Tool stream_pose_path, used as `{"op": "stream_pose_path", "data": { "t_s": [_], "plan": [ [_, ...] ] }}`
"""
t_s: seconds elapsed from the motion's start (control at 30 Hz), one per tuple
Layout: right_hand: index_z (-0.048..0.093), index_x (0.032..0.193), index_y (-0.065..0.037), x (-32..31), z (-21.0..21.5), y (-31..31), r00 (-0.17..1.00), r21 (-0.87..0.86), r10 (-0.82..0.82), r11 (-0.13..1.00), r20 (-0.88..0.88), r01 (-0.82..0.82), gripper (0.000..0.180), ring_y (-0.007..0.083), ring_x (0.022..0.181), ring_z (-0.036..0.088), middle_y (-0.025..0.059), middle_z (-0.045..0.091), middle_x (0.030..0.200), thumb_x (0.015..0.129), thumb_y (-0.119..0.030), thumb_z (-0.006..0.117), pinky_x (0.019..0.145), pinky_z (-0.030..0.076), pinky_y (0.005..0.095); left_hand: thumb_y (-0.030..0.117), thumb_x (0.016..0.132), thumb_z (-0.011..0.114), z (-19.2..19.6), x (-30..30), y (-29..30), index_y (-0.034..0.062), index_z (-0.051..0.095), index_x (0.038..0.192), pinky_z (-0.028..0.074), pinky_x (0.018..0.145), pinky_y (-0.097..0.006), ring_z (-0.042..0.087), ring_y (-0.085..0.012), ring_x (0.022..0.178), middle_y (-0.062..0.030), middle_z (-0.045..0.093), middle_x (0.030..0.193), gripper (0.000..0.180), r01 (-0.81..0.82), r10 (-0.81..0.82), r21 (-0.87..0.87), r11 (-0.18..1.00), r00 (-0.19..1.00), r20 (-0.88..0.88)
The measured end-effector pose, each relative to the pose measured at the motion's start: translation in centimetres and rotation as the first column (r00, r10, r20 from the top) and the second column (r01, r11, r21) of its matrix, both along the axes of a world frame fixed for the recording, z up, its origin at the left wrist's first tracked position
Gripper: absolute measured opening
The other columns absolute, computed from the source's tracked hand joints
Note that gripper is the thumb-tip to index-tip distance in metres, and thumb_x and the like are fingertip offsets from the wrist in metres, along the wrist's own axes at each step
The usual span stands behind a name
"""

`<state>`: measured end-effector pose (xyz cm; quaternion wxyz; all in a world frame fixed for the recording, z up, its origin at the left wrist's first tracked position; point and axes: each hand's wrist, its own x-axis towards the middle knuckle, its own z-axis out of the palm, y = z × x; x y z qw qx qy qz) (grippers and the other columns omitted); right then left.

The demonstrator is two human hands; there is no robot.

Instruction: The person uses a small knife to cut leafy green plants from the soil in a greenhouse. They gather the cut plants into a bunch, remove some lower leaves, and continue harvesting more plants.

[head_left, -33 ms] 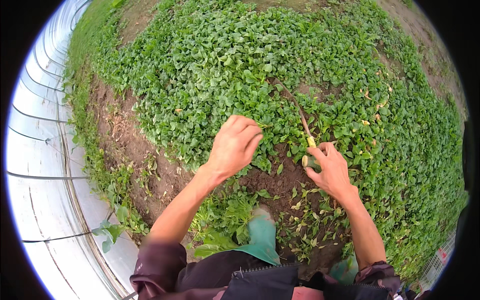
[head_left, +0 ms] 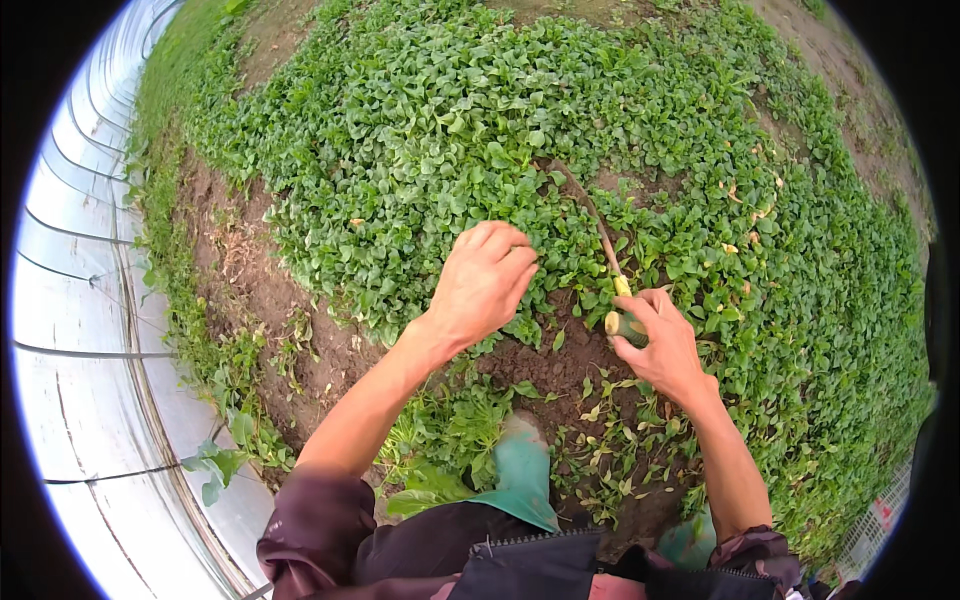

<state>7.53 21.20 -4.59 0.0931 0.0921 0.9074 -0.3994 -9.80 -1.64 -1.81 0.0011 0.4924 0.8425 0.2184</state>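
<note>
While your right hand (head_left: 662,342) wraps the handle (head_left: 613,323) of a sickle (head_left: 621,284), its thin blade (head_left: 605,238) slanting forward among the green plants (head_left: 400,170), your left hand (head_left: 484,283) hangs over them, left of the blade. Its fingers (head_left: 514,262) curl inward; whether they grip anything, I cannot tell.

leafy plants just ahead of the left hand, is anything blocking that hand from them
Nothing visible stands between the left hand and the leafy plants just ahead of it. The sickle in the right hand reaches into the leaves farther right, not across that path.
</note>
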Motion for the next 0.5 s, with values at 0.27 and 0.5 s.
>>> {"op": "stream_pose_path", "data": {
  "t_s": [0.27,0.5],
  "plan": [
    [0.050,0.129,-0.007,-0.7,1.4,1.6,0.760,-0.762,-0.441,0.222,0.477,0.608,0.042,0.0115,0.065,0.054,0.0030,0.055,0.082,0.098,-0.031,0.065,0.059,0.048,0.0287,0.024,0.085,0.073,-5.8,-5.4,0.6,0.0106,0.064,0.116,0.032,0.113,-0.055,0.045,-0.0341,0.133,-0.0131,0.057,0.133,0.034,-0.033,-0.021,-0.337,0.941,0.988,-0.154],
    [0.060,0.117,-0.004,0.9,7.2,4.6,0.845,-0.528,-0.444,0.660,0.299,0.534,0.022,0.0004,0.054,0.040,-0.0062,0.049,0.070,0.096,-0.001,0.057,0.047,0.031,0.0202,0.023,0.084,0.074,-6.5,-6.3,-0.8,0.0080,0.067,0.112,0.035,0.111,-0.051,0.049,-0.0329,0.130,-0.0118,0.061,0.129,0.033,-0.058,0.044,-0.230,0.971,0.997,-0.068]
  ]
}}
